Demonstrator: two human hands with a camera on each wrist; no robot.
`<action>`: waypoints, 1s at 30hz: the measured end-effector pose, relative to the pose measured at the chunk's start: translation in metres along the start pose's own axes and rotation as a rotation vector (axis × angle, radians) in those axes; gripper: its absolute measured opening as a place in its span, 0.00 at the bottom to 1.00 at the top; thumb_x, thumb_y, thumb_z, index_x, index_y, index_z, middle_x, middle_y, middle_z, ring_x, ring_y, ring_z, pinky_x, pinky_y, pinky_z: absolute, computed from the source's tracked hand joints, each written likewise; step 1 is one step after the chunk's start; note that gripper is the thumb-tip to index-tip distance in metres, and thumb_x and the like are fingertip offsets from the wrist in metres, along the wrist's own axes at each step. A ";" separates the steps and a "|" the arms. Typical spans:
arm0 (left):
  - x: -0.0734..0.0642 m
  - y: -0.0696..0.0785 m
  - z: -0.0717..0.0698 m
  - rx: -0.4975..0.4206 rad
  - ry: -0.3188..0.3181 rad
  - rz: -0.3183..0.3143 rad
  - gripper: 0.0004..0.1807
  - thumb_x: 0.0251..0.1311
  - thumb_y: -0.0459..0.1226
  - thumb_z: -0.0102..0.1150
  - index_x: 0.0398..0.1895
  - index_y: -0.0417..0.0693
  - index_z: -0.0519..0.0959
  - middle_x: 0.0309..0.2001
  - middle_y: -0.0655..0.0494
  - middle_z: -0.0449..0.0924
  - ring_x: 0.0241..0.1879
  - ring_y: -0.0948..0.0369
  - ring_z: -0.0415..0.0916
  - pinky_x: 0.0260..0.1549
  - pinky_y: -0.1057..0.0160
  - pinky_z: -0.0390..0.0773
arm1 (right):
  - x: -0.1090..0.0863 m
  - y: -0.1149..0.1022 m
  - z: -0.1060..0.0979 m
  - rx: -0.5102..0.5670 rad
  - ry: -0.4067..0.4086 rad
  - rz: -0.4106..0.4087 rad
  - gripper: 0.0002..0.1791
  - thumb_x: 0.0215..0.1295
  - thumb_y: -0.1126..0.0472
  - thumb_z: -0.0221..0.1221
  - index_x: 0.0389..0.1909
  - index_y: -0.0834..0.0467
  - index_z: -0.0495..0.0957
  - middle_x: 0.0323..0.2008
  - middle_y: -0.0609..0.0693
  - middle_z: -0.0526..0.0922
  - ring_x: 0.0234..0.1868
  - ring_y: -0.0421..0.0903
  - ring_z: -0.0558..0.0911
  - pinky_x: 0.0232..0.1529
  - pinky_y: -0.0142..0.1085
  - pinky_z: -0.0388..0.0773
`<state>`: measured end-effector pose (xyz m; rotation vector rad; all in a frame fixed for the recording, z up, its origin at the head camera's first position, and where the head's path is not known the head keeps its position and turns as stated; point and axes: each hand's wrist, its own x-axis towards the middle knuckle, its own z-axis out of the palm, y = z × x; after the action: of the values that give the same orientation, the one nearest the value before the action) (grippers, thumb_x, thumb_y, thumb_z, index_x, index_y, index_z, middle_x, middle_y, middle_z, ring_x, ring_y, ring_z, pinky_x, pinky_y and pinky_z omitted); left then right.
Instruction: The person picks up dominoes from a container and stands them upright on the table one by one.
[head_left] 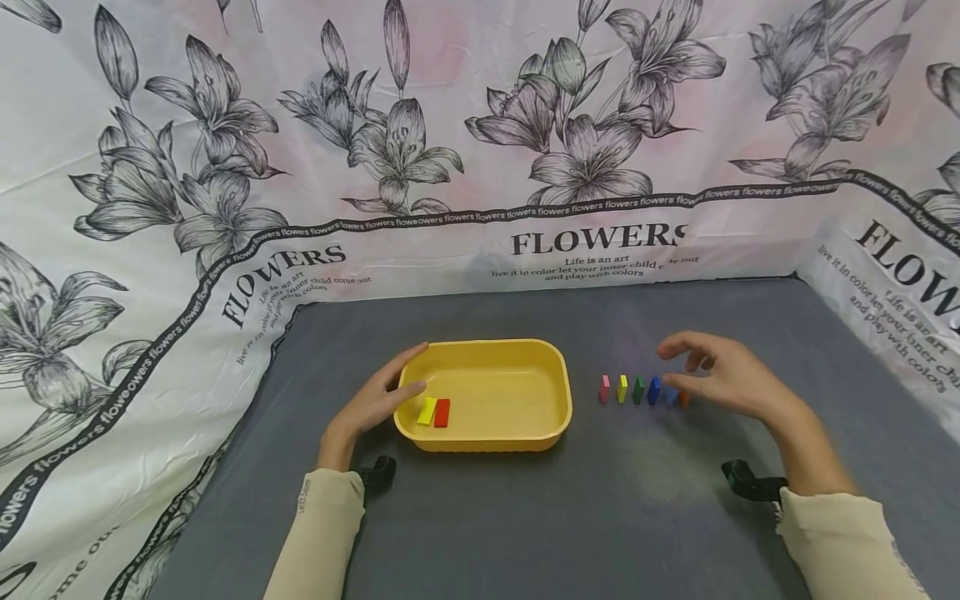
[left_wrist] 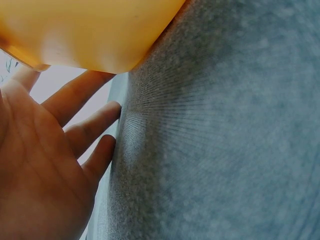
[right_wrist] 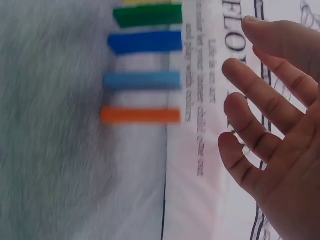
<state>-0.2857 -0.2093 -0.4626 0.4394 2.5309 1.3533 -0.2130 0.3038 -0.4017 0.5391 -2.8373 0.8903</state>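
Note:
A yellow tub [head_left: 487, 446] stands on the grey cloth. My left hand [head_left: 375, 400] rests at its left end, thumb over the rim and fingers along the outside. The left wrist view shows those fingers spread and fairly straight, partly hidden by the tub. Inside lie a yellow block [head_left: 427, 411] and a red block [head_left: 442, 413], side by side. My right hand [head_left: 723, 375] hovers over the right end of a row of upright blocks, fingers loosely bent and holding nothing. Nearest it are an orange block [right_wrist: 141, 115], a light blue block [right_wrist: 142, 80] and a dark blue block [head_left: 654, 390].
Further left in the row stand a green block [head_left: 638, 389], a yellow block [head_left: 622, 388] and a pink block [head_left: 604, 388]. A white flower-printed cloth [head_left: 442, 258] rises behind the grey surface [head_left: 525, 517] and along both sides. Dark wrist mounts [head_left: 752, 483] sit below the hands.

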 end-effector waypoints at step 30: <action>0.000 0.001 0.000 0.010 0.002 -0.001 0.36 0.70 0.50 0.58 0.79 0.73 0.58 0.82 0.59 0.53 0.80 0.47 0.51 0.75 0.32 0.50 | 0.074 -0.086 0.086 0.038 -0.019 -0.368 0.15 0.61 0.64 0.70 0.49 0.54 0.86 0.45 0.50 0.88 0.36 0.48 0.75 0.38 0.38 0.72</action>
<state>-0.2859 -0.2088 -0.4618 0.4384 2.5395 1.3421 -0.2509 0.1663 -0.4106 1.0351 -2.6120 0.8688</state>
